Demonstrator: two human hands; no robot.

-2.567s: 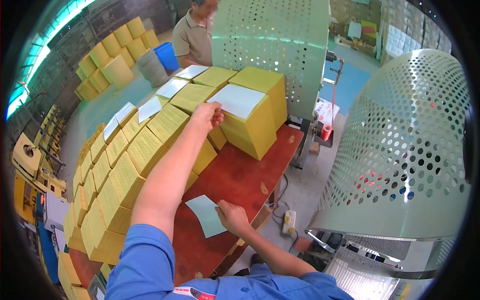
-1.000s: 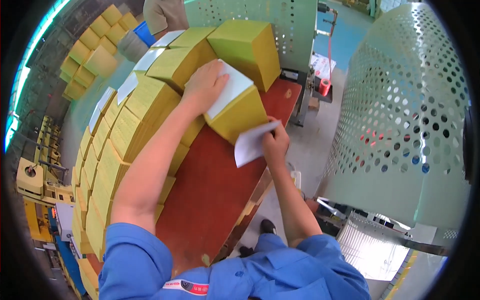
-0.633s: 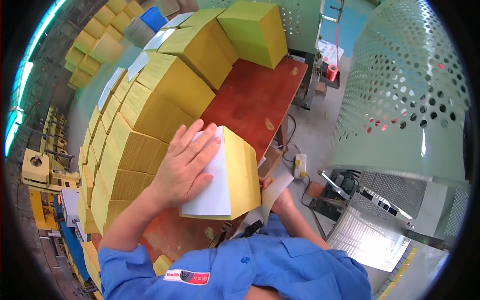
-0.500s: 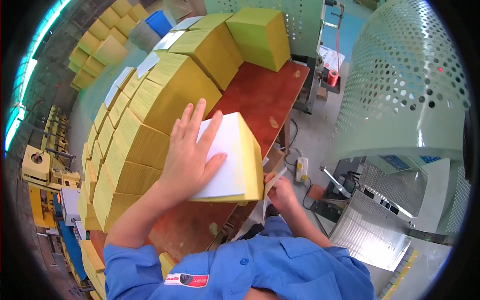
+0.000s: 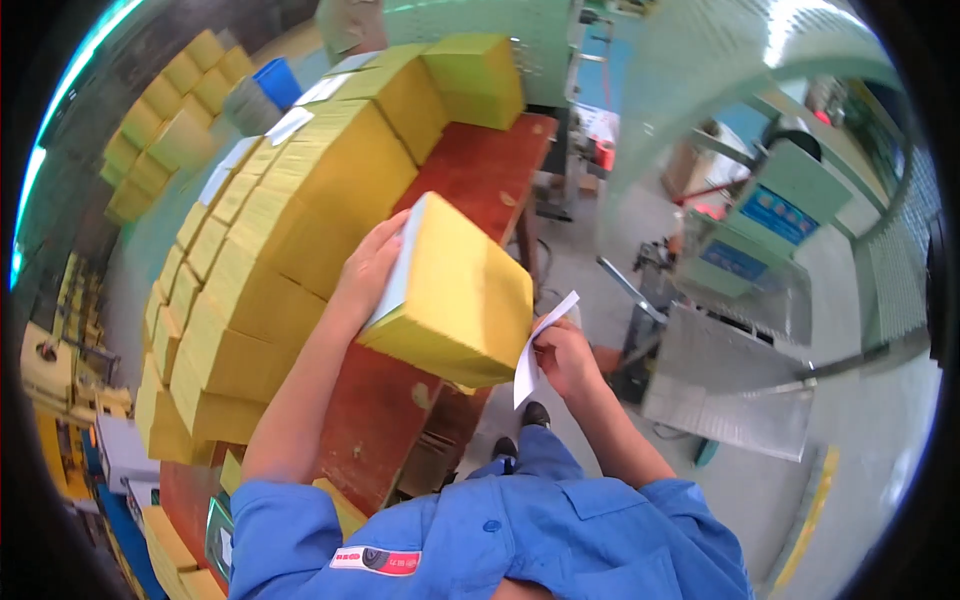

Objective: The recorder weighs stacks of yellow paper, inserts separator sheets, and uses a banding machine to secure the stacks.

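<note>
Bare red table (image 5: pixel 470 175) strip beyond the tilted yellow stack (image 5: pixel 455 300), walled leftward by yellow stacks (image 5: pixel 300 200)

A factory floor; stacked yellow paper bundles (image 5: pixel 300 200), perforated green machine guards (image 5: pixel 700 60), concrete floor (image 5: pixel 880 440).

One head-worn fisheye view, looking steeply down over the blue-clad chest. Close in on the left hand (image 5: pixel 372 268) and right hand (image 5: pixel 562 358), forearms entering from the lower edge. Red table (image 5: pixel 480 175) running up and away through the centre, bare floor off right. Edges bending, dark rim around. No second view to share with.
</note>
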